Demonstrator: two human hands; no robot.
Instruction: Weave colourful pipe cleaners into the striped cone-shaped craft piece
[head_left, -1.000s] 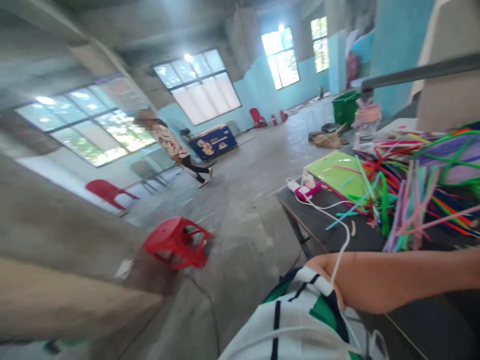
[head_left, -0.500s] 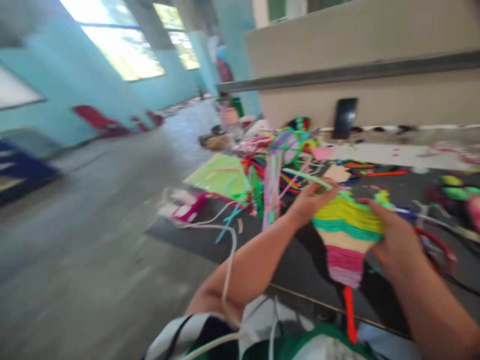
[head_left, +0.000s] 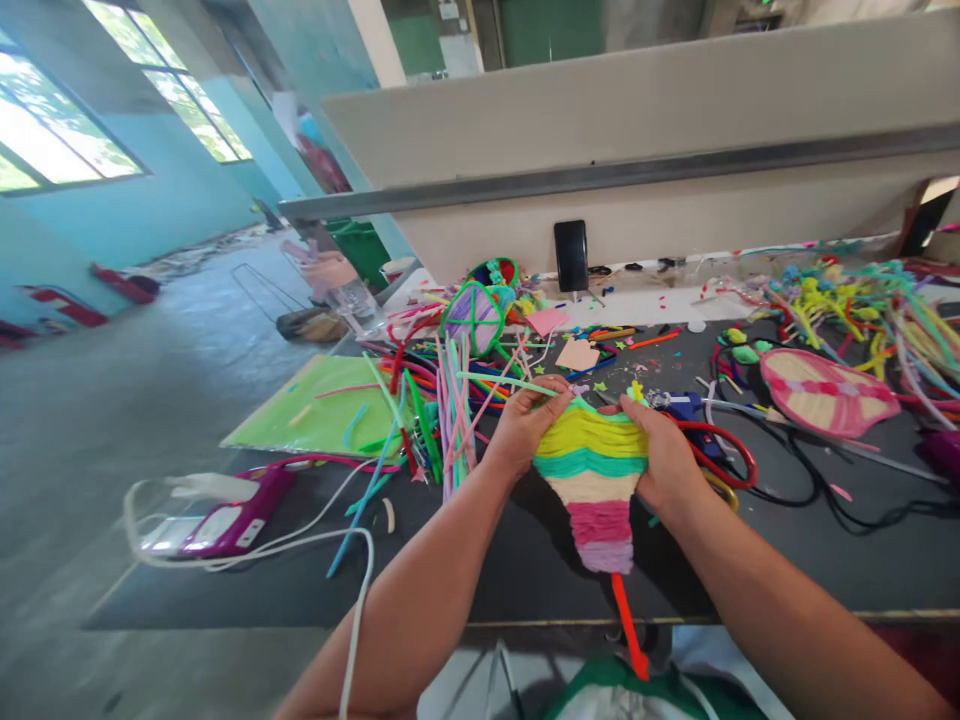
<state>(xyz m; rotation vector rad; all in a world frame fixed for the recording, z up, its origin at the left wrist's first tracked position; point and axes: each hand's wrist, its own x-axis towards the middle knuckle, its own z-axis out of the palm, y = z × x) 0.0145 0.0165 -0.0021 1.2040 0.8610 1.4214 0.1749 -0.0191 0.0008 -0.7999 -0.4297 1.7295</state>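
Note:
Between my hands is a striped pipe-cleaner piece [head_left: 592, 465], wide on top and narrowing downward, in yellow, teal, cream, pink and lilac bands. A red-orange stem [head_left: 628, 625] hangs from its lower end. My left hand [head_left: 529, 425] pinches a pale green pipe cleaner [head_left: 495, 380] at the piece's upper left corner; the loose end points left. The right edge is gripped by my right hand [head_left: 667, 455], its thumb near the top. Fingers behind the piece are hidden. Loose pastel pipe cleaners [head_left: 456, 420] lie left of my left hand.
A purple-and-white device [head_left: 232, 515] with a white cable lies at left, near a green plastic packet [head_left: 307, 405]. A phone [head_left: 571, 255] leans against the back panel. Rightward are red-handled scissors [head_left: 739, 450], black cables [head_left: 817, 480] and a pink oval piece [head_left: 825, 392].
The view has swung right, so the table and both hands appear farther left in the picture. Both hands keep their hold on the striped piece and the pale green pipe cleaner.

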